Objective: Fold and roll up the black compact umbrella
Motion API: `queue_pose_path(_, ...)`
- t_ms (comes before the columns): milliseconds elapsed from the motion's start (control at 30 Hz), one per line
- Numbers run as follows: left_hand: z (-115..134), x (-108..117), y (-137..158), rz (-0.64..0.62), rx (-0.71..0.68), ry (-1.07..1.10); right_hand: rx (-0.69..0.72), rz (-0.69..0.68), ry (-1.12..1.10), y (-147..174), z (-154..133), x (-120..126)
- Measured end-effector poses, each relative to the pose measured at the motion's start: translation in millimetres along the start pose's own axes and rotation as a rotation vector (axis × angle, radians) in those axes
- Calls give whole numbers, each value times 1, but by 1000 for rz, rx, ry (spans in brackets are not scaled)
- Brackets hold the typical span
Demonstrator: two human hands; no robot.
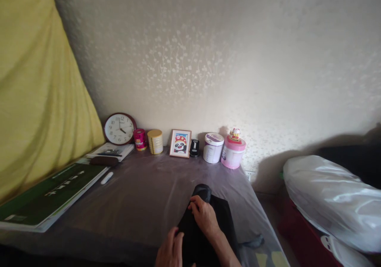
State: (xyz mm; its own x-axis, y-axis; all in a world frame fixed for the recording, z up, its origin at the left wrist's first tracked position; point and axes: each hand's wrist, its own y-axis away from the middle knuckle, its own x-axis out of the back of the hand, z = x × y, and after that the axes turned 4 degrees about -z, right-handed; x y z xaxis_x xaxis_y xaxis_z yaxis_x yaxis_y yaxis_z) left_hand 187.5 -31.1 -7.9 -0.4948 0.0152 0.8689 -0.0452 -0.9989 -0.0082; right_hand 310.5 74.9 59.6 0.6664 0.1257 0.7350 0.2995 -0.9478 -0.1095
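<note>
A dark, folded black cloth lies near the front of the table; what kind of item it is I cannot tell. Its top end is rounded and slightly shinier. My right hand reaches over it, fingers bent and pinching the fabric near that top end. Low in the view, my left hand is curled at the cloth's left edge, with thumb and fingers closed on it; the lower part of this hand is cut off by the frame. A short dark strip of fabric sticks out to the right.
The table's grey cover runs back to the wall. Along it stand a clock, tins, a framed panda picture and lidded tubs. A green book lies left; a white plastic bag sits beyond the right edge.
</note>
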Motion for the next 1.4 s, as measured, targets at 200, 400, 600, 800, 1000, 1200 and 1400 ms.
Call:
queue_pose_path(200, 12, -21, -15, 55, -130, -13, 77, 12, 124, 8, -2, 0)
queue_pose_path(400, 4, -41, -18, 26, -113, -71, 369, 27, 189, 8, 10, 2)
queue_pose_path(600, 12, -33, -20, -124, 14, -134, 351, 25, 206, -25, 31, -1)
queue_pose_path(800, 18, -21, -19, -154, 58, -243, 326, 68, 244, -55, 47, 3)
queue_pose_path(1000, 28, -15, -16, -93, 45, -329, 319, 167, 229, -56, 61, 3)
queue_pose_path(1200, 35, -10, -14, -90, 17, -326, 300, 201, 189, -55, 64, 1)
queue_pose_path(1400, 36, 1, -10, -147, 34, -277, 216, 343, 213, -51, 67, 4)
